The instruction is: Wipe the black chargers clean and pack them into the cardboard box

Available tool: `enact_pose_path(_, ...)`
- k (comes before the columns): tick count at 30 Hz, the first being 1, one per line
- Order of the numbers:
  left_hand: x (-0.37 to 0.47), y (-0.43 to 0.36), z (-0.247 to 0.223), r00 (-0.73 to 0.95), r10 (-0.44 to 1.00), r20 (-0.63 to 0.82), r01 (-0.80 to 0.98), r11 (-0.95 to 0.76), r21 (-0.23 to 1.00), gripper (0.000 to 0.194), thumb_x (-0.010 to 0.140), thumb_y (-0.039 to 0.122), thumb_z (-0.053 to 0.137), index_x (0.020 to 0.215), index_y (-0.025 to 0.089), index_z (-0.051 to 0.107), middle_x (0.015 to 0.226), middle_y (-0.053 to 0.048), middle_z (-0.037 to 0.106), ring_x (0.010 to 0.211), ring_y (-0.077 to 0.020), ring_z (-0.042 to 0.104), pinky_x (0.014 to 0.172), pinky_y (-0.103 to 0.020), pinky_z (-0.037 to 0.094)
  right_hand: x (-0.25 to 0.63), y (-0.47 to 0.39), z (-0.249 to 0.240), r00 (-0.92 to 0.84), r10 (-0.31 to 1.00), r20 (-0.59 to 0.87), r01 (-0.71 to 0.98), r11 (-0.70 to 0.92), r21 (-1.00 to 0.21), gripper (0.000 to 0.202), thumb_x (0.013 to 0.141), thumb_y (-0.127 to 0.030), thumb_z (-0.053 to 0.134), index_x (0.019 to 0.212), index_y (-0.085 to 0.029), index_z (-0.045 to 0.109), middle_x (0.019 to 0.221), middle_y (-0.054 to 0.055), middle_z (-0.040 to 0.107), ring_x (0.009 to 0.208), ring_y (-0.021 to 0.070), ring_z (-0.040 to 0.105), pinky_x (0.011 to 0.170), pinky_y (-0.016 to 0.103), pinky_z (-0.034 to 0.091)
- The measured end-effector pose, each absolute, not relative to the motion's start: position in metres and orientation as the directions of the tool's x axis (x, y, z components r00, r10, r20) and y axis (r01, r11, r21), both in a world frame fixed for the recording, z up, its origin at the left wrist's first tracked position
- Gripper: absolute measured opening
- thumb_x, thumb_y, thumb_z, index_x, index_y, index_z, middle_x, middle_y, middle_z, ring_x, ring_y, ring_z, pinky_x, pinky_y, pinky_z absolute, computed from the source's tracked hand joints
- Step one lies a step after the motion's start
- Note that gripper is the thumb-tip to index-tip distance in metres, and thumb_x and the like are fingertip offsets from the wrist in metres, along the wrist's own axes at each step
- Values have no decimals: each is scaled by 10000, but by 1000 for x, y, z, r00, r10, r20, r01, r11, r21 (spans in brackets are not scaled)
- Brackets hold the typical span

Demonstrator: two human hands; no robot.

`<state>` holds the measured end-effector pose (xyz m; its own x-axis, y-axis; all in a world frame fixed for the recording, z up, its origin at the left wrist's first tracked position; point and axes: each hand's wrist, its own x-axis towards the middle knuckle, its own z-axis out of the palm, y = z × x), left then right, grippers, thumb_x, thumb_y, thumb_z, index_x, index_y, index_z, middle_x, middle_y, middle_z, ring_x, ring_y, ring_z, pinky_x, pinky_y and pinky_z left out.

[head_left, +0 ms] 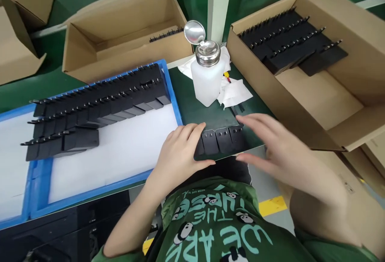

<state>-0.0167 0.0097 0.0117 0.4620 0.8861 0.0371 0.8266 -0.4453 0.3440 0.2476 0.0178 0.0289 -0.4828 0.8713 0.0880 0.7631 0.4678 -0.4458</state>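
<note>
A short row of black plug-in power adapters (224, 140) lies at the front edge of the green table, metal pins at their far ends. My left hand (183, 148) is closed around the left end of this row, its fingers at the far side and its thumb at the near side. It partly hides the leftmost adapter. Just off the right end of the row, my right hand (270, 146) is open, with thumb and fingers apart and nothing between them. It is slightly blurred.
Behind the row stands a white pump bottle (206, 79), its metal lid raised, beside crumpled white wipes (236, 93). A blue-rimmed tray (176, 111) at left carries rows of adapters. Cardboard boxes stand behind (126, 59) and at right (288, 109), both containing adapters.
</note>
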Motion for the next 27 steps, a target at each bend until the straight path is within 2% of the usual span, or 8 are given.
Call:
enact_pose_path(2,-13,11,9,475,879,38,832,-462,308,835,712,523,858,1358,140,494,1246,-138,668,1100,-352,631,859,-479,569,240,14,16,-532,847,-19,770,474,-428,817,880,-581,648,1559,-306,286,1468,141,473,1199,353,610,852,487,624)
enact_pose_path(4,-10,13,7,482,875,40,830,-470,301,728,745,475,846,1312,145,531,1194,-122,690,1069,-343,641,820,-464,586,231,18,5,-558,828,-51,766,492,-414,860,850,-549,705,1558,-312,279,1453,153,488,1196,374,606,806,496,628)
enact_pose_path(8,-7,17,8,494,868,47,816,-481,320,581,769,440,832,1207,145,590,1109,-105,713,1000,-321,669,767,-449,605,223,29,-1,-592,806,-23,710,509,-487,846,822,-443,775,1521,-286,325,1377,135,557,1229,356,584,941,542,580)
enact_pose_path(11,-4,18,10,501,862,79,807,-498,317,664,739,470,849,1244,135,576,1197,-132,689,1061,-329,662,829,-463,605,234,25,0,-546,838,0,673,438,-596,958,802,-477,787,1560,-295,230,1448,128,509,1266,327,573,940,501,590)
enact_pose_path(14,0,19,10,500,860,97,798,-501,335,763,755,527,820,1348,152,519,1318,-159,637,1182,-352,624,941,-505,571,247,13,-12,-458,874,164,617,446,-648,717,884,-457,707,1505,-308,382,1434,114,522,1246,272,590,933,441,596)
enact_pose_path(18,5,20,8,507,858,84,787,-501,361,705,788,462,807,1361,175,513,1273,-144,666,1156,-344,644,942,-509,568,254,1,-42,-356,799,485,503,601,-621,401,917,-235,668,1307,-322,642,1431,105,551,1201,248,589,884,427,592)
enact_pose_path(22,2,19,6,501,861,91,781,-495,380,727,777,435,821,1362,139,506,1272,-154,666,1145,-343,645,934,-498,570,254,0,-53,-317,781,538,434,624,-650,217,893,-182,667,1051,-300,758,1425,87,563,1191,258,581,855,450,594)
enact_pose_path(27,-3,17,6,487,867,104,780,-485,395,759,777,451,820,1379,131,486,1282,-157,659,1145,-337,640,947,-488,562,251,6,-48,-355,773,526,414,634,-652,378,871,-149,684,1211,-312,708,1466,94,528,1297,278,509,1020,547,516)
